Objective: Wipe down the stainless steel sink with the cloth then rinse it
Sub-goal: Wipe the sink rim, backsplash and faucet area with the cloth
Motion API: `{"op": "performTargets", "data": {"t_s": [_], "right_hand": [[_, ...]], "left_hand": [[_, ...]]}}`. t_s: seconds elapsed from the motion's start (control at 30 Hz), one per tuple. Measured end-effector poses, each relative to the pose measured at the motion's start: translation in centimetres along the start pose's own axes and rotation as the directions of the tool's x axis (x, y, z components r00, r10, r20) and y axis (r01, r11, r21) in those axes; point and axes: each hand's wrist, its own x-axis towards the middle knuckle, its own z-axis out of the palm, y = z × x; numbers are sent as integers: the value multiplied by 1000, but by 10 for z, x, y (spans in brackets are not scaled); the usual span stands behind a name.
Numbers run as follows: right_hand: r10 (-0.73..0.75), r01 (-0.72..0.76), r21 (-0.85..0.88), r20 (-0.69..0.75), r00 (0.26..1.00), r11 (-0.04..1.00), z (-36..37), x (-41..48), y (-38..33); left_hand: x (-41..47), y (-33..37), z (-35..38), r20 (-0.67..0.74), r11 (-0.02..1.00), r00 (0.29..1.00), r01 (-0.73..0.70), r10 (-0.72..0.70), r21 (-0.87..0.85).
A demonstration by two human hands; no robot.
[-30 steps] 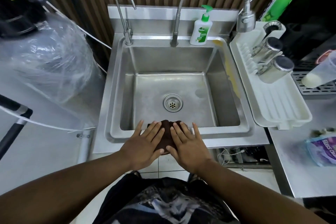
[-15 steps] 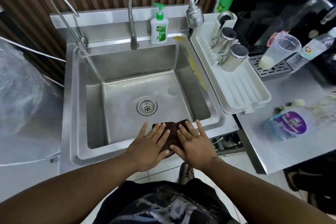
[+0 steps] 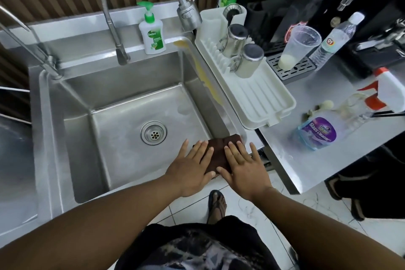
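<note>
Your brown cloth lies on the front right corner of the sink rim, and you press it flat with your left hand and right hand, fingers straight, the drain nearby.

Dark brown folded cloth, plain, at the front right corner of the silver-grey stainless steel sink. Yellow streak on the sink's right wall. White plastic soap bottle, green pump, on the rear rim. Ribbed white plastic drying rack.
</note>
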Motion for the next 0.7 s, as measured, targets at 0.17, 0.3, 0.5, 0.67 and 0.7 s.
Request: {"op": "performTargets", "data": {"t_s": [0.17,0.3,0.5,0.67,0.7], "right_hand": [[83,-84,19,39,996,996,-1,2,24],[141,-143,52,29,990,988,-9,10,25],[147,-149,86,35,989,985,-15,10,27],[146,-149,203,31,989,968,-16,0,16],[143,-156,220,74,987,963,-16,-1,12]], "left_hand": [[28,18,-14,22,1000,1000,-21,21,-7],[46,25,-22,32,999,999,-39,39,-17],[55,23,-19,13,995,997,-80,81,-64],[49,15,-15,-76,980,997,-4,-12,-197],[49,15,-16,-76,975,996,24,-42,-221]]}}
